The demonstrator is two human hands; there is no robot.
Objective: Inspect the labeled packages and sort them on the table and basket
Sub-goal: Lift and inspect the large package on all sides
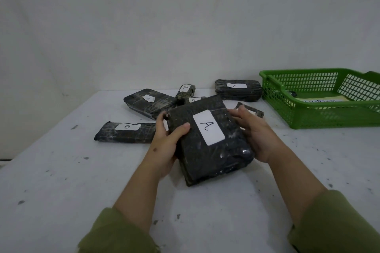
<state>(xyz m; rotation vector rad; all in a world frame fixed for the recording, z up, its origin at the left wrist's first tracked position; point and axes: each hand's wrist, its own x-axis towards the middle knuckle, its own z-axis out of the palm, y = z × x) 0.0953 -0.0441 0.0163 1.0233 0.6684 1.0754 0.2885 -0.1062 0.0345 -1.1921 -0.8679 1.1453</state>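
A black package (207,139) labelled A is clamped between the left hand (167,139) and right hand (255,135) above the surface (61,170)

Looks like a bare sorting/packing room, not a home. Plain white wall (185,16), no decor. White counter (61,170) scuffed and speckled with dark marks. Several black wrapped packages (238,90) with handwritten letter labels, A and B, lie loose on it. Green plastic mesh basket (287,113) at the right holds a paper sign (320,101), partly readable.
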